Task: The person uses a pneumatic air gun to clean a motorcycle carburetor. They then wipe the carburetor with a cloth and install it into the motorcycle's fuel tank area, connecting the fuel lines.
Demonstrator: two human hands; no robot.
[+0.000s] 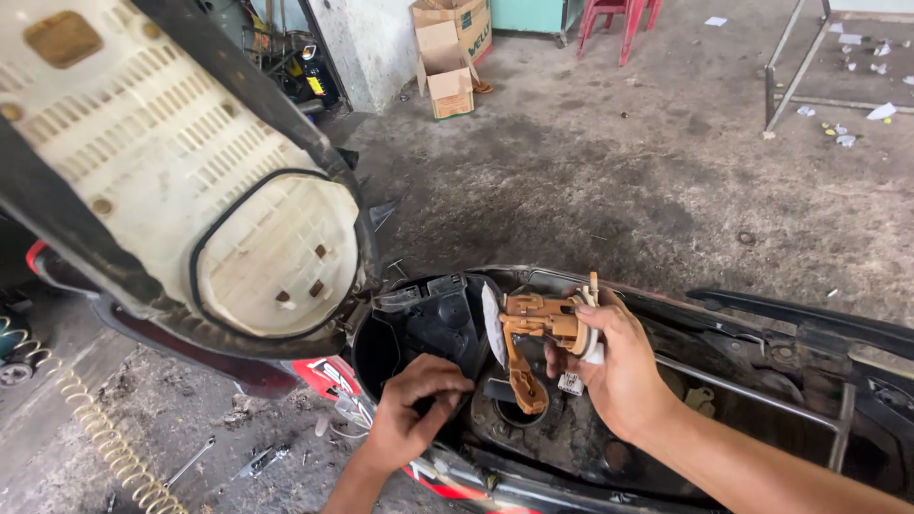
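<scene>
Over grimy tank opening (519,414), right hand (619,366) gripping orange plastic pump (533,333)

Workshop setting, seen from above. A stained, rough grey concrete floor (609,181) fills most of the view under even daylight. At the far edge, an open cardboard box (447,67) stands against a pale wall pillar (367,48). Beside it are red chair legs (614,24); a teal cabinet base (528,14) lies behind. A bare metal frame (795,71) stands at the far right, with scraps of white paper (862,76) scattered around it. A coiled yellowish hose (100,433) lies on the floor at near left.
</scene>
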